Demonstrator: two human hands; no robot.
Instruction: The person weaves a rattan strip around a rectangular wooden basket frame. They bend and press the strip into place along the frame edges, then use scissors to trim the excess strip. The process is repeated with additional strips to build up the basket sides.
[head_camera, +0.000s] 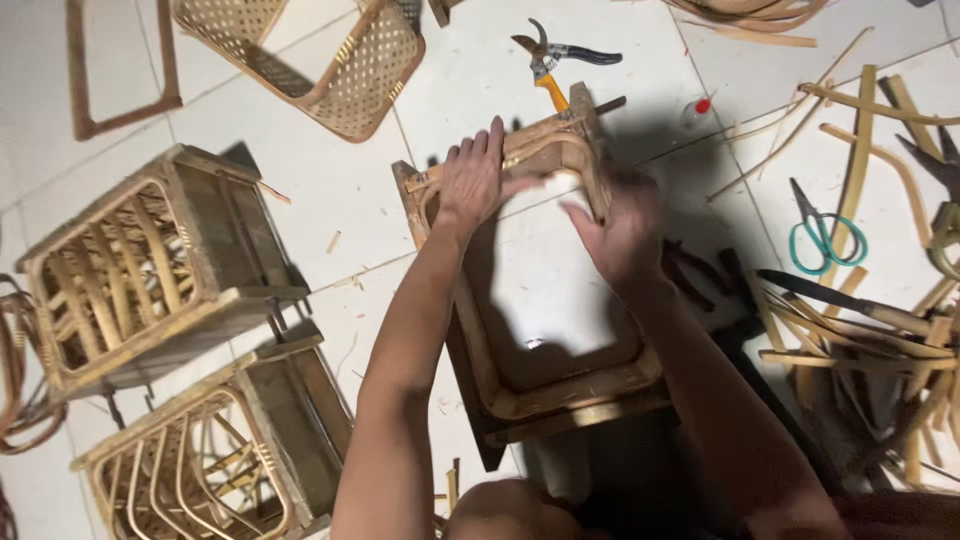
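Crates first: we count two finished ones at our left, each a wooden box with curved cane ribs filling its open face, one lying above the other on the white tile floor. A woven basket lies tipped at the top, and one bare rectangular hoop lies beside it. One heap of cane strips spreads along the right.

The frame we work on is a single open rectangle of pale brown wood, lined inside with a bent cane band. It stands on the floor in the middle, just in front of our knees, and the tile shows through its centre.

Our left hand lies palm down over the frame's far rail, fingers curled over the edge, gripping it. Our right hand is blurred; it hovers at the far right corner, fingers bent around something small and pale, and we cannot tell whether it grips.

Tools: one pair of pruners with an orange handle beyond the frame, one pair of green-handled scissors to the right.
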